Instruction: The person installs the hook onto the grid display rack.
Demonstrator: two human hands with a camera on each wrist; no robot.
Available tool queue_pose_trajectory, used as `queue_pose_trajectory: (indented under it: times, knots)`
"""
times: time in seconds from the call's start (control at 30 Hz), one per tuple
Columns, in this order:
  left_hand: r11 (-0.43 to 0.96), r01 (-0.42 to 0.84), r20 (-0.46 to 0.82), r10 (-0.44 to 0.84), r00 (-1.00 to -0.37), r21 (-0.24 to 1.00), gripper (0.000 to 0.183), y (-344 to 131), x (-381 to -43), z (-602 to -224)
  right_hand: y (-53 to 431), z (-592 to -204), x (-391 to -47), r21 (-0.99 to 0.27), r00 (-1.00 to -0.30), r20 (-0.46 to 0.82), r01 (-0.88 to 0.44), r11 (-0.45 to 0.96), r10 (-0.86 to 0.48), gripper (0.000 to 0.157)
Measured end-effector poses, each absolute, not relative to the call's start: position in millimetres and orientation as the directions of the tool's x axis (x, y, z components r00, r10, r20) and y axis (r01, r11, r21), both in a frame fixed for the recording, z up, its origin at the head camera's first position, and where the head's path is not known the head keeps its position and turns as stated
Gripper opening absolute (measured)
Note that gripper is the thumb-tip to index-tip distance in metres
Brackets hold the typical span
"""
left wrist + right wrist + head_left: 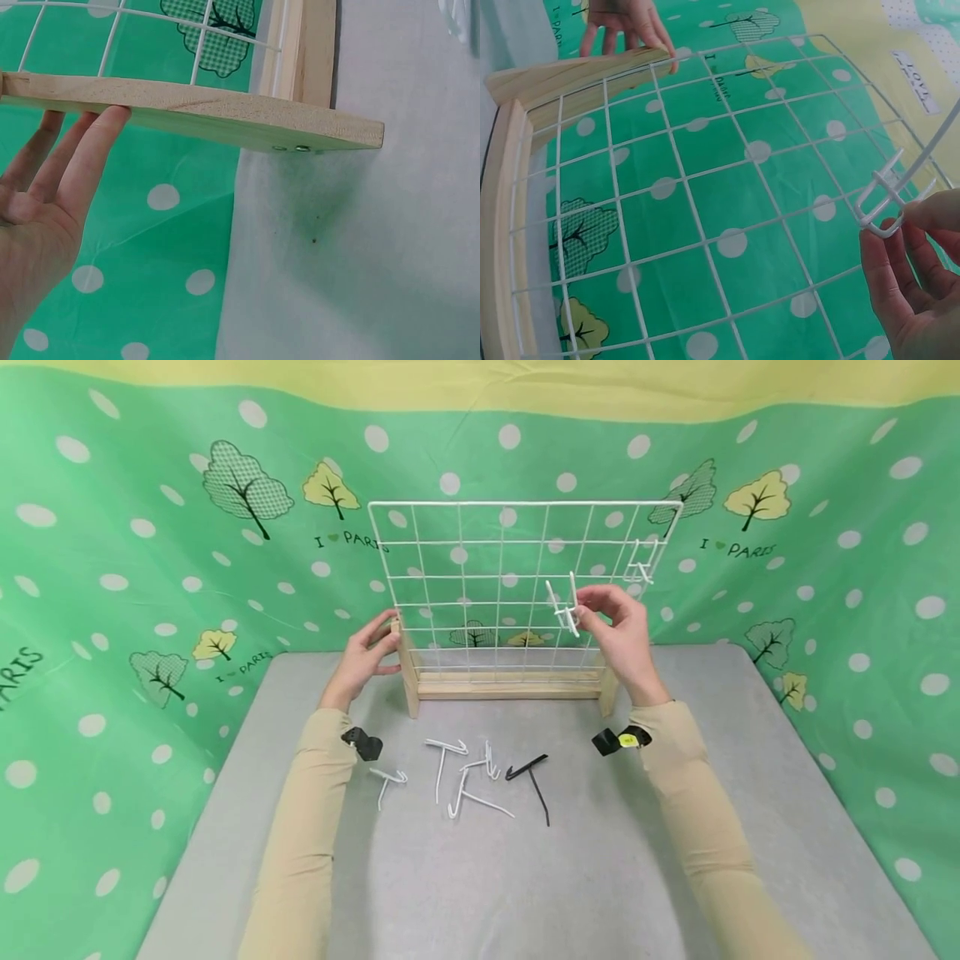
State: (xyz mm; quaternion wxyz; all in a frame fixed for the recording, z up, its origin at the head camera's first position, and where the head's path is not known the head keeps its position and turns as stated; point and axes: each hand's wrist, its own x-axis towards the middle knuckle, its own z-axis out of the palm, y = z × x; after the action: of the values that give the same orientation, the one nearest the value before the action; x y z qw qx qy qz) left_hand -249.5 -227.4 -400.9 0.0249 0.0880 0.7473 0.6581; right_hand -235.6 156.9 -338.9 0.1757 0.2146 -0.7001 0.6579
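A white wire grid (480,560) stands upright in a wooden stand (510,692). My left hand (365,652) holds the top of the stand's left upright (407,670); straight fingers (94,157) lie against its outer face, while another digit reaches over the end. In front of the grid's right half, my right hand (618,631) pinches a white wire hook (881,202) between thumb and fingertips. The hook's prongs point upward in the head view. Another white hook (640,564) hangs near the grid's upper right corner.
Several white hooks (450,747) and one black hook (532,768) lie on the grey table (510,885) before the stand. Green dotted cloth (847,635) rises behind the table and along both sides.
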Motion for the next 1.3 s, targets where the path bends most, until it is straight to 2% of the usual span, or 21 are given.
queue_pose_trajectory:
  times: [0.2,0.5,0.73,1.3]
  knots:
    - [0.123,0.107,0.085,0.172,-0.981,0.987,0.053,-227.6,-248.5,-398.3,153.7,-334.6,-244.7,-0.833,-0.832,0.551,-0.553,0.021,-0.057,0.021]
    - [0.1,0.087,0.071,0.157,-0.985,0.991,0.053,-228.9,-248.1,-398.9,144.0,-309.4,-229.6,-0.816,-0.815,0.574,-0.577,0.037,-0.078,0.019]
    - [0.099,0.079,0.063,0.152,-0.986,0.992,0.054,-228.5,-248.4,-398.9,143.8,-305.6,-231.3,-0.827,-0.829,0.556,-0.559,0.058,-0.058,0.02]
    - [0.098,0.085,0.068,0.159,-0.985,0.992,0.053,-230.8,-253.0,-405.1,147.3,-312.1,-259.6,-0.852,-0.856,0.516,-0.518,-0.077,0.043,0.017]
